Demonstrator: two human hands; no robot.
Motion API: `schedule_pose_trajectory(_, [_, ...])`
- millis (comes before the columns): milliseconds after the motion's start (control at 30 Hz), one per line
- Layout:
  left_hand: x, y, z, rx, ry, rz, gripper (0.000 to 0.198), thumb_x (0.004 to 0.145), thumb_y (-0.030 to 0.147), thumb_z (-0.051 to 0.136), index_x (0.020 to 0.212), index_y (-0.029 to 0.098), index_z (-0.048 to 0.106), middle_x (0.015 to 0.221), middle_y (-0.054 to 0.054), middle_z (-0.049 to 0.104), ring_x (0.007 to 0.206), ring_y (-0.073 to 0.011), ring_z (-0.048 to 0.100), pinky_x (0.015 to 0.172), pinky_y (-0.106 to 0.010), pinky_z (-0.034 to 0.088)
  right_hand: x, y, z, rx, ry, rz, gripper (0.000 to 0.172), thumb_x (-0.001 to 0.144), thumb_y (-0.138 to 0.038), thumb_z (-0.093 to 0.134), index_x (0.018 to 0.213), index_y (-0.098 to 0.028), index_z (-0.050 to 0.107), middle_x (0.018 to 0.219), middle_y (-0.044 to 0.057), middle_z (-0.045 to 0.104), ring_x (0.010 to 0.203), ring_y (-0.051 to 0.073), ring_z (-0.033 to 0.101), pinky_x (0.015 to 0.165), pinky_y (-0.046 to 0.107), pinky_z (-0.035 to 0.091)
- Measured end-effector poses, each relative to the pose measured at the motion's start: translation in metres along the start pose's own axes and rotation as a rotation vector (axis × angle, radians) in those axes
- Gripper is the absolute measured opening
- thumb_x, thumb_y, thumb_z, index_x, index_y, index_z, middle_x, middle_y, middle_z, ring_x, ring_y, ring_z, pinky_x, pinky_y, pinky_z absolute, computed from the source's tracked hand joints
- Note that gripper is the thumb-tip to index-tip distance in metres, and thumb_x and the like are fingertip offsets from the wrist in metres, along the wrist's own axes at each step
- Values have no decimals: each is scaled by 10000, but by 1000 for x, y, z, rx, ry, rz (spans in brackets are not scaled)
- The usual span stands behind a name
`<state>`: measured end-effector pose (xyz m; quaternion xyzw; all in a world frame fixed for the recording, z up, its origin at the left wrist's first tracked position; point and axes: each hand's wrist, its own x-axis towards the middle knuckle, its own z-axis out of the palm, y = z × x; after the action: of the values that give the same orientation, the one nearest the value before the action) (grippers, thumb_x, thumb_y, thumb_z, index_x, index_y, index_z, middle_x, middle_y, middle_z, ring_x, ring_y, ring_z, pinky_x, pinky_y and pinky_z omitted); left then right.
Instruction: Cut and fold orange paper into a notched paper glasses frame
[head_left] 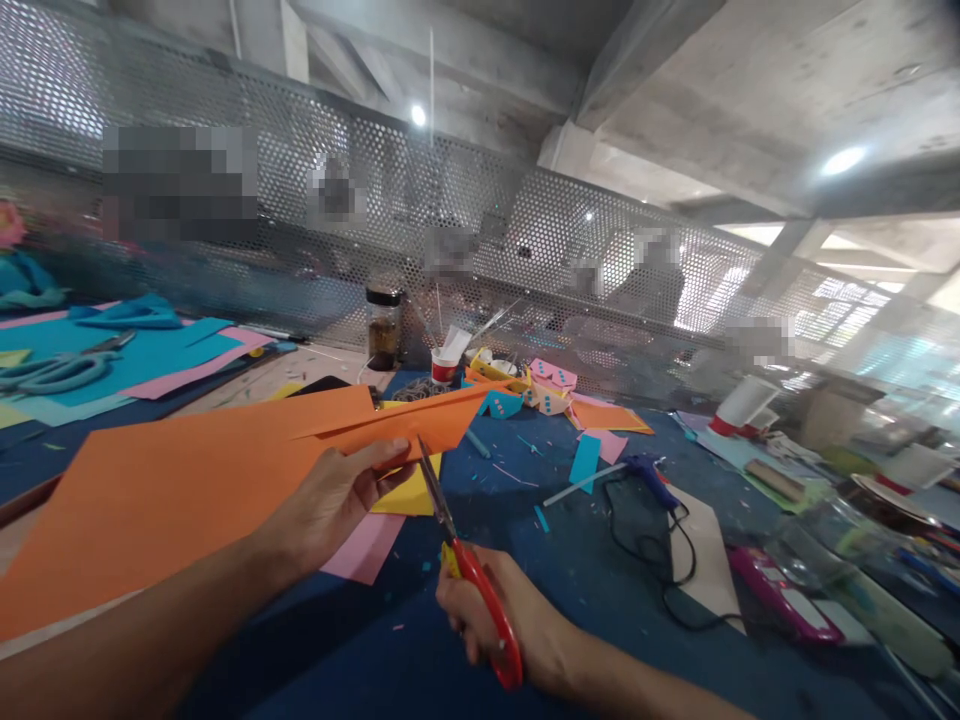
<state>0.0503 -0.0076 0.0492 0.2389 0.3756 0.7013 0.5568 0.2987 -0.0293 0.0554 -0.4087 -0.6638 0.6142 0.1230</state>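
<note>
My left hand [337, 500] pinches the lower edge of a large orange sheet of paper [202, 480], which spreads out to the left over the table. In my right hand [510, 610] is a pair of scissors [480, 590] with red handles and a bit of yellow. Its blades point up and away, and their tips meet the orange paper just right of my left fingers. Whether the blades are parted is hard to tell. Beneath the orange sheet lie a yellow paper [412, 490] and a pink paper [367, 547].
A blue glue gun [652, 482] with a black cord lies to the right, near a magenta tool [784, 595]. Folded paper pieces [551, 385], a lidded jar [383, 330] and a paper cup [444, 367] stand behind. Grey-blue scissors [56, 372] rest on blue paper at left.
</note>
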Motion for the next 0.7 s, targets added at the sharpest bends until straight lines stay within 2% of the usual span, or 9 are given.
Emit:
schedule_pose_trajectory(133, [7,10,-2,10,58,21,163,743,137,1039,817,167,897,899,-82,902,879,-206,849,793,-245,727,-7,-1,-10,-44,-46,13,149,1001,-237,671,874,-222,594,732,-59,588,556,84,541,513,188,418])
schedule_pose_trajectory(233, [10,16,-3,21,85,41,166,748,140,1039,817,166,890,919,-76,898,860,-190,838,805,-245,733,-16,1,-21,-113,-63,41,205,1032,-310,724,890,-224,604,752,-51,604,592,97,555,543,208,421])
schedule_pose_trajectory(333, [11,17,-4,34,98,48,164,758,153,1037,816,169,885,923,-75,894,853,-188,833,809,-250,737,-25,3,-41,-258,9,32,425,1032,-528,859,896,-234,583,760,-54,595,647,116,556,589,234,389])
schedule_pose_trajectory(367, [12,16,-5,39,100,46,161,761,158,1035,818,170,885,923,-73,894,855,-188,835,807,-246,736,-27,3,-50,-314,63,34,499,999,-589,905,879,-240,569,755,-59,576,649,121,550,597,247,375])
schedule_pose_trajectory(433, [12,14,-6,49,98,34,165,758,173,1038,834,169,891,938,-72,898,861,-190,843,797,-236,731,-26,0,-70,-487,198,25,532,1011,-634,905,863,-232,589,785,-33,638,703,145,585,639,269,356])
schedule_pose_trajectory(500, [12,11,-7,62,91,9,196,736,185,1055,850,169,896,953,-75,906,855,-198,853,774,-239,729,-21,-7,-92,-711,330,51,468,1042,-621,882,917,-223,670,864,15,750,769,186,657,680,292,369])
schedule_pose_trajectory(567, [11,8,-6,74,82,-16,224,704,189,1072,838,174,892,939,-77,909,853,-213,862,766,-252,734,-13,-15,-115,-935,429,75,391,1099,-598,817,1080,-211,770,1023,79,847,890,245,759,736,308,425])
schedule_pose_trajectory(600, [11,6,-6,79,78,-25,230,691,191,1077,817,176,886,927,-77,910,856,-217,865,772,-257,737,-7,-19,-126,-1050,443,74,391,1141,-590,755,1153,-201,793,1113,112,871,965,274,798,767,318,460])
schedule_pose_trajectory(700, [11,2,-5,97,71,-40,234,653,207,1084,761,180,877,896,-77,909,847,-212,859,782,-253,741,13,-26,-156,-1130,443,49,360,1185,-493,702,1350,-188,799,1433,162,838,1258,327,800,950,342,536])
